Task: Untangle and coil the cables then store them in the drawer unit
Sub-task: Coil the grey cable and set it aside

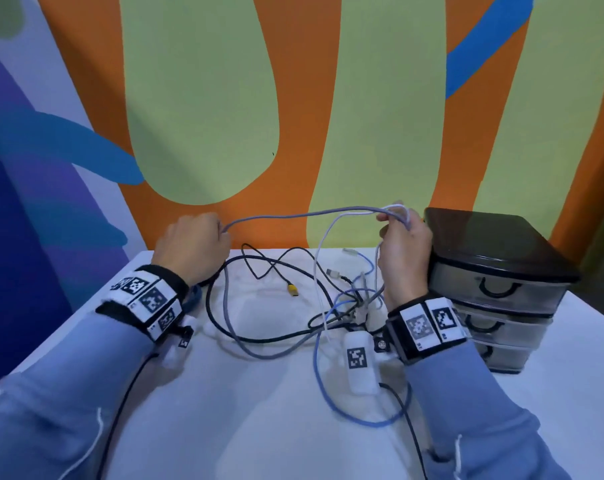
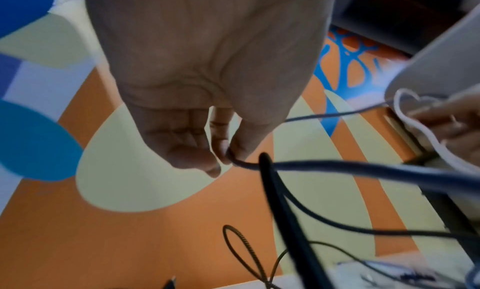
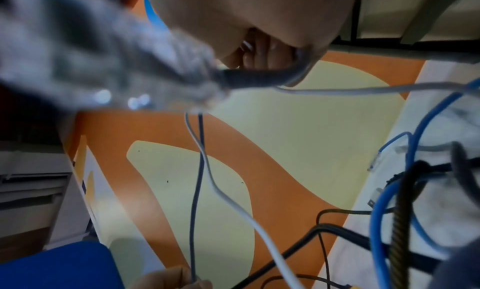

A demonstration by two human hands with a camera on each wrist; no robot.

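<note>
A grey cable [image 1: 300,213] stretches in the air between my two hands above the table. My left hand [image 1: 193,247] pinches it between thumb and fingertips, as the left wrist view shows the grey cable [image 2: 337,170] leaving the left hand [image 2: 226,156]. My right hand [image 1: 402,237] grips the grey cable together with a white cable [image 1: 328,233] next to the drawer unit [image 1: 494,278]. In the right wrist view the right hand [image 3: 259,55] curls round the cables [image 3: 259,80]. A tangle of black, blue and white cables [image 1: 349,306] lies on the table below.
The drawer unit with three shut drawers stands at the table's right side. A yellow plug [image 1: 292,291] lies mid-table. A white tagged device [image 1: 359,362] hangs by my right wrist. A blue cable [image 1: 356,410] loops on the white table [image 1: 259,410]. A painted wall [image 1: 203,98] rises behind.
</note>
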